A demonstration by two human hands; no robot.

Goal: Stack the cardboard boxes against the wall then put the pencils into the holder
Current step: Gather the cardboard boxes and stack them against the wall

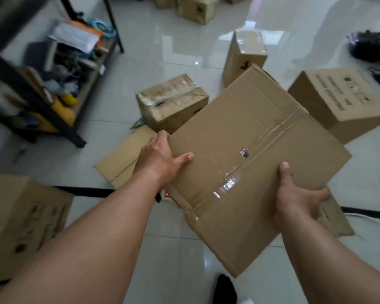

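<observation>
Head view: left hand [160, 159], right hand [294, 198] clasping tilted taped brown cardboard box [250, 150], frame centre; edge grip risking slip.

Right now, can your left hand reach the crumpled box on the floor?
Probably not: left hand and right hand both grip the held box, and the crumpled box lies beyond it.

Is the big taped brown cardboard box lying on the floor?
No, the left hand and right hand hold the big taped brown cardboard box above the white tiled floor.
</observation>
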